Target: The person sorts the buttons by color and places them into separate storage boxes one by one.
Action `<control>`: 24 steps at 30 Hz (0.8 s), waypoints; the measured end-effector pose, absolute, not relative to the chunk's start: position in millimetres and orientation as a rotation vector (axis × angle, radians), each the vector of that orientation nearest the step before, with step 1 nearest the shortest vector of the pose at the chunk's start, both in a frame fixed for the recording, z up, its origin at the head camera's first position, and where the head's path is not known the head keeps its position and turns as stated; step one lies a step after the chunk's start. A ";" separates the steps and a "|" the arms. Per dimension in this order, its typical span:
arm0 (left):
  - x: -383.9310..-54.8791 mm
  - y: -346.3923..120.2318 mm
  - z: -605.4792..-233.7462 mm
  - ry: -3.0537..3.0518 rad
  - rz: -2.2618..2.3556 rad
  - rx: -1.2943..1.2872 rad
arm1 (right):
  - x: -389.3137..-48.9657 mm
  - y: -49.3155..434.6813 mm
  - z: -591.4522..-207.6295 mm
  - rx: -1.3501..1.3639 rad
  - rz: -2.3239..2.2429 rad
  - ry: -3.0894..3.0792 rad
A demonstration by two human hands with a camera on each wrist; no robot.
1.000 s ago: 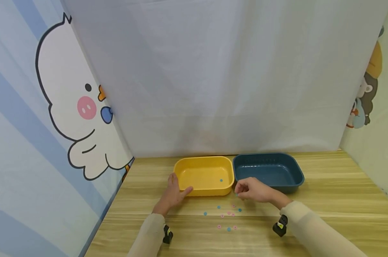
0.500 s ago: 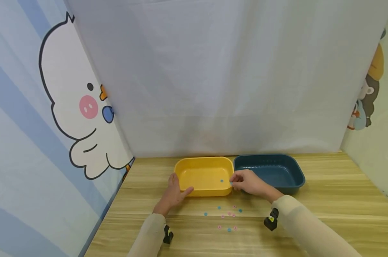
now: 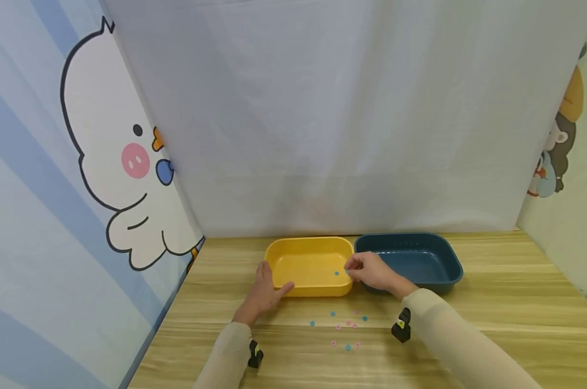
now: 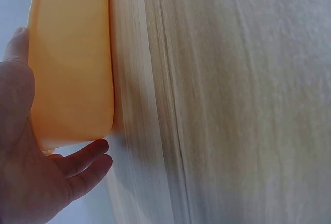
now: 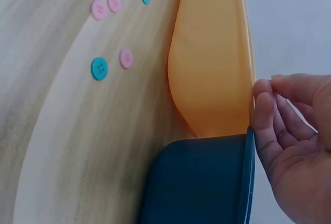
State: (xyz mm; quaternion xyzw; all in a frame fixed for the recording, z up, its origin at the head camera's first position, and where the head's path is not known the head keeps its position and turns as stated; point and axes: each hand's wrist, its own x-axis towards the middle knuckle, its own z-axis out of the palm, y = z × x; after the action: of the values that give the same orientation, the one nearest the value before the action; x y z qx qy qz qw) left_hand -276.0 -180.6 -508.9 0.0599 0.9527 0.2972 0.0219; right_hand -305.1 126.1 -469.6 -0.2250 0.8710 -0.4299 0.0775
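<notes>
My left hand [image 3: 263, 293] rests against the front left corner of a yellow plastic basin [image 3: 313, 292]. Its fingers lie along the left wall and the thumb stretches toward the front rim; in the left wrist view they span the corner [image 4: 77, 79]. My right hand [image 3: 373, 270] is at the basin's right rim, pinching a small blue button [image 3: 347, 271] between thumb and forefinger. The right wrist view hides that button behind the fingertips [image 5: 262, 87]. One blue button [image 3: 336, 273] lies on the basin's floor.
To the right, a dark blue basin [image 3: 420, 262] stands against the yellow one. Several pink buttons [image 3: 348, 323] and blue buttons [image 3: 348, 347] are scattered on the wooden table [image 3: 493, 313] in front. A pale curtain [image 3: 347, 135] hangs behind.
My right hand has moved up and left from in front of the gap between the basins to the yellow basin's right rim, carrying the blue button. The left hand stays put.
</notes>
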 end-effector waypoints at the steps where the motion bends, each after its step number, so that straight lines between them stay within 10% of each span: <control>1: -276.1 -180.4 -509.0 2.952 0.920 0.180 | -305.9 125.9 -469.1 -0.674 -1.289 2.612; 24: -275.5 -181.1 -509.1 2.962 0.915 0.180 | -323.4 119.9 -472.0 -0.512 -1.324 2.623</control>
State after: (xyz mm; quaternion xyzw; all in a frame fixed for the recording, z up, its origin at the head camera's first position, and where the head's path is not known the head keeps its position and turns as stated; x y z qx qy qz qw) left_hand -275.5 -181.1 -509.1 0.0579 0.9537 0.2945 0.0181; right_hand -323.4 119.9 -472.0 -0.1710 0.8767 -0.4426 0.0793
